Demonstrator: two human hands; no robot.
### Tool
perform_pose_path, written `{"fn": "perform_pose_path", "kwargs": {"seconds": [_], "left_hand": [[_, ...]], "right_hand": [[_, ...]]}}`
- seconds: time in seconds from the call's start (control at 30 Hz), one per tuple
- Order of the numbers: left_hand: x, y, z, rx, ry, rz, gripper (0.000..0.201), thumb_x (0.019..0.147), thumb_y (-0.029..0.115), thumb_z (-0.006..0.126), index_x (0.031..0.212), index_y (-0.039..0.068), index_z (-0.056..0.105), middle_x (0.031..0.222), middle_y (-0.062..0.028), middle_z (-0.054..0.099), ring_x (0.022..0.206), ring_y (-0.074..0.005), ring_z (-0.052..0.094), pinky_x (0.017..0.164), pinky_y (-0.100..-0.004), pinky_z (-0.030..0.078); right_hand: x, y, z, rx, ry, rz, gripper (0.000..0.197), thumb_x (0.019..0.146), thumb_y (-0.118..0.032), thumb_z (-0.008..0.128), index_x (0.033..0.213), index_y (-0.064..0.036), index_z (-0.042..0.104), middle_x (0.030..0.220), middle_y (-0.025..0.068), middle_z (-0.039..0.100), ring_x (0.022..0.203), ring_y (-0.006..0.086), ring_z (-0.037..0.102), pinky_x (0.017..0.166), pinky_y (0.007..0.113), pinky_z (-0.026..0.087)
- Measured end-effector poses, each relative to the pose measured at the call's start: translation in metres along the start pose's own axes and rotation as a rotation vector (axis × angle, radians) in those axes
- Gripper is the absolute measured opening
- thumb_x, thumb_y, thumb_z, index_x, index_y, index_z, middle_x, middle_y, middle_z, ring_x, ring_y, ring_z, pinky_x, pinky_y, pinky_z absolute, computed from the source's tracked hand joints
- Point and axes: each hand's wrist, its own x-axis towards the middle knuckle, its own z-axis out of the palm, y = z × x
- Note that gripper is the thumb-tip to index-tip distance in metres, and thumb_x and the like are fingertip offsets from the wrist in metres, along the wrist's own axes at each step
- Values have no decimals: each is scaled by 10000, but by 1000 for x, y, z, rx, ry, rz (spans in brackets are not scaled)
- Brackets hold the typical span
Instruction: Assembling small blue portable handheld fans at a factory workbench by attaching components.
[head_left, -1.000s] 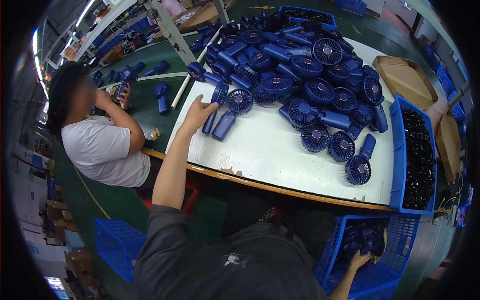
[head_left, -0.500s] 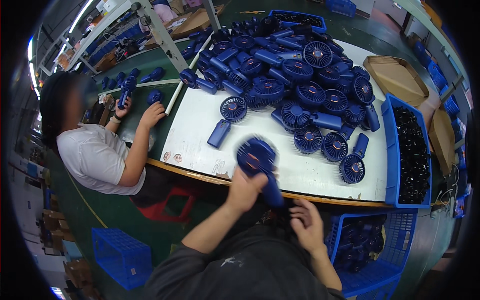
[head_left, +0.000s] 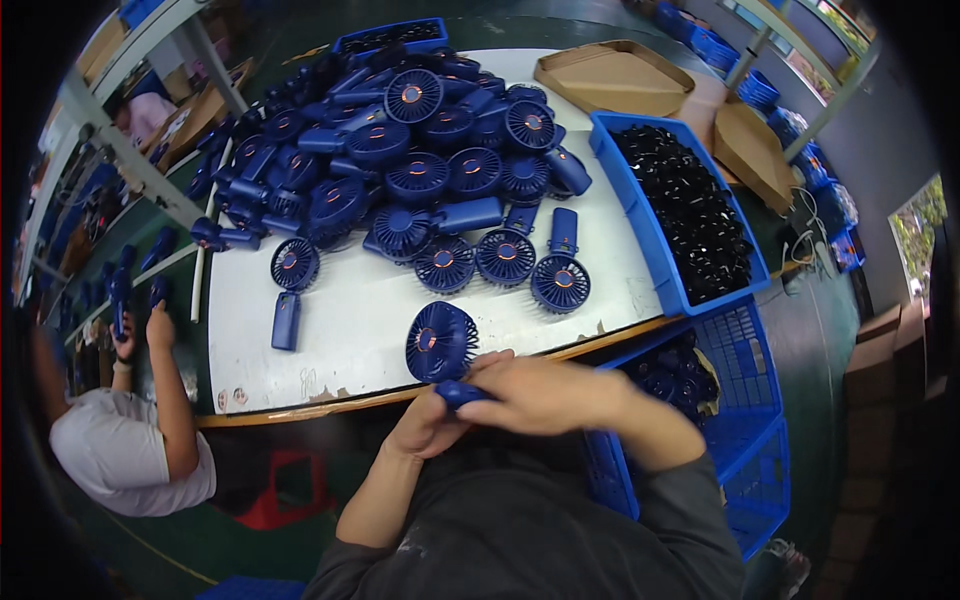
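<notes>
A dark blue handheld fan (head_left: 440,342) is held low over the front edge of the white table, its round grille pointing away from me. My left hand (head_left: 424,426) grips its handle from below and the left. Over the handle from the right comes my right hand (head_left: 535,394), its fingers closed against it and slightly blurred. Most of the handle is hidden between the two hands. Nearby on the table lie a loose fan (head_left: 295,264) with its handle toward me and another fan (head_left: 560,283) at the right of a large pile of blue fans (head_left: 417,176).
A blue crate of small black parts (head_left: 690,215) stands on the table's right side. Below the edge is a blue basket (head_left: 745,365) holding dark blue pieces. Cardboard trays (head_left: 615,78) lie behind. At left, a co-worker (head_left: 130,440) handles fans beside a red stool (head_left: 285,490).
My right hand has come up from beside the fan and closed on its handle, while the left hand keeps hold. The view has swung right, so the table and pile appear farther left.
</notes>
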Motion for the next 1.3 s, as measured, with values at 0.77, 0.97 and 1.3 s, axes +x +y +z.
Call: {"fn": "perform_pose_path", "kwargs": {"seconds": [0.77, 0.97, 1.3], "left_hand": [[-33, 32, -17, 246, 494, 89, 186, 865, -11, 672, 1033, -45, 598, 859, -143, 645, 780, -234, 676, 535, -319, 605], [-27, 27, -16, 276, 514, 77, 187, 868, -13, 671, 1036, -45, 596, 855, -130, 648, 784, -225, 679, 531, -315, 601], [-38, 33, -16, 338, 603, 106, 203, 866, 6, 690, 1041, -42, 600, 845, -122, 647, 776, -218, 681, 531, -311, 603]], "right_hand": [[-89, 266, -216, -463, 955, 752, 203, 780, -30, 642, 976, -41, 693, 957, 215, 712, 939, 377, 691, 848, 445, 537], [-86, 284, -199, -661, 888, 796, 127, 795, -41, 645, 918, -13, 662, 902, 217, 702, 881, 375, 690, 799, 437, 543], [-94, 252, -213, -457, 963, 724, 267, 775, -42, 660, 1036, -16, 710, 953, 210, 714, 933, 346, 700, 860, 414, 541]]}}
